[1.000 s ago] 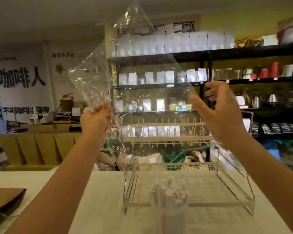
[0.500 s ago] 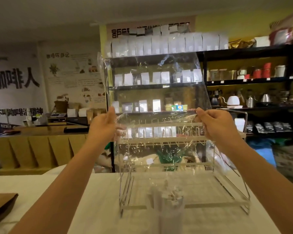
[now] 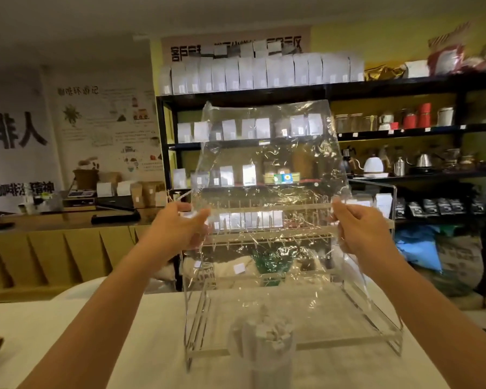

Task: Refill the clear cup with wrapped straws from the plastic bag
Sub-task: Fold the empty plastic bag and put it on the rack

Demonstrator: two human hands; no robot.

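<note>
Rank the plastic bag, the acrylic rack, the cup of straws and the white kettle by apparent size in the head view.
1. acrylic rack and plastic bag: similar spread, overlapping, so unranked.
2. cup of straws, enlarged by nearness.
3. white kettle, far back on the shelf.

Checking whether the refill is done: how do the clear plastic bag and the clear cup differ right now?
The clear plastic bag looks empty; the clear cup is packed with white wrapped straws. The bag is held up by the left hand and right hand; the cup stands on the white table. Both are transparent.
</note>
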